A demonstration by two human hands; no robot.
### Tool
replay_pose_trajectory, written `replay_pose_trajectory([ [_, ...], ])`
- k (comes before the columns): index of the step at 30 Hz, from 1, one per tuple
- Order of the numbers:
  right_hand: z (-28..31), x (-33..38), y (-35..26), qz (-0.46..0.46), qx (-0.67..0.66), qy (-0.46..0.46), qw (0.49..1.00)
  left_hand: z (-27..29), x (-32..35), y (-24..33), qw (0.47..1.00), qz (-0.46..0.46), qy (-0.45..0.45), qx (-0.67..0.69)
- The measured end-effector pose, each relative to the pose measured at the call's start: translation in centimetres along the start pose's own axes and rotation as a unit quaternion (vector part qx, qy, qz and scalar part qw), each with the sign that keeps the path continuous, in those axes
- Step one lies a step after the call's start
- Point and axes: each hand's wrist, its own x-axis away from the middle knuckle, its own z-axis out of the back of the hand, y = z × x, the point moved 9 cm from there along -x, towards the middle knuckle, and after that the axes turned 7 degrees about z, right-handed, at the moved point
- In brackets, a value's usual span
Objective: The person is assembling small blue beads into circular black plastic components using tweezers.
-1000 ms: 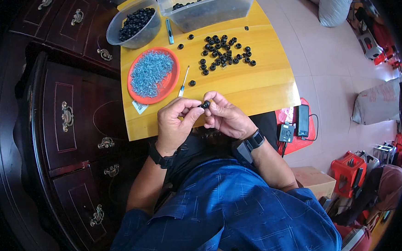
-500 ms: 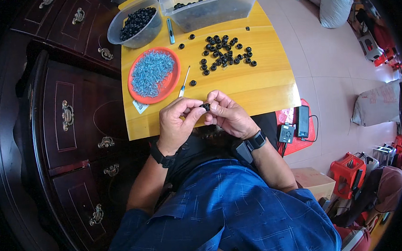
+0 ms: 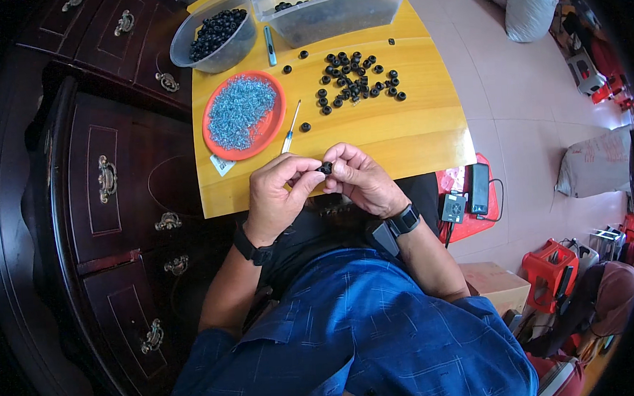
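Observation:
Over the near edge of the yellow table (image 3: 401,146), my two hands meet around one small black ring-shaped part (image 3: 325,168). My left hand (image 3: 279,193) pinches it between thumb and forefinger. The thumb and fingers of my right hand (image 3: 363,180) close on its other side. Further up the table lies a loose group of similar black rings (image 3: 354,87). Left of them is an orange-red plate (image 3: 277,120) heaped with small clear-blue pieces (image 3: 239,112). A thin screwdriver (image 3: 291,127) rests between plate and rings, its handle partly behind my left hand.
A round clear tub (image 3: 214,63) full of black parts and a rectangular clear bin (image 3: 335,26) stand at the far edge. Beside the tub lies a light-blue pen-like tool (image 3: 270,47). Dark drawers (image 3: 112,174) line the left. A red stool (image 3: 471,225) with devices sits right.
The black ring has turned slightly between my fingertips. Both hands stay in nearly the same place, and the view has shifted a little.

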Motion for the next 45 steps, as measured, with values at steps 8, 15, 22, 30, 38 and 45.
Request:
replay_pose_trajectory([
  [8, 0.8, 0.2, -0.3, 0.027, 0.051, 0.029, 0.998, -0.2, -0.2, -0.3, 0.999, -0.001, -0.023, 0.041],
  [15, 0.8, 0.3, -0.2, 0.027, 0.052, 0.034, 0.998, -0.9, 0.4, -1.7, 0.992, 0.037, -0.049, 0.112],
  [22, 0.0, 0.1, -0.5, 0.023, 0.056, -0.005, 0.998, -1.5, 0.5, -1.7, 0.978, 0.084, -0.118, 0.148],
  [30, -0.9, 0.2, -0.2, 0.000, 0.041, -0.041, 0.998, -1.7, 0.6, -0.5, 0.979, 0.003, -0.170, 0.115],
  [38, -2.2, 0.1, -0.1, 0.011, 0.017, -0.034, 0.999, -1.1, 0.8, -0.6, 0.977, -0.013, -0.133, 0.164],
  [45, -4.4, 0.4, -1.0, 0.051, 0.092, -0.045, 0.993, 0.4, 1.6, 2.0, 0.988, -0.076, -0.064, 0.118],
])
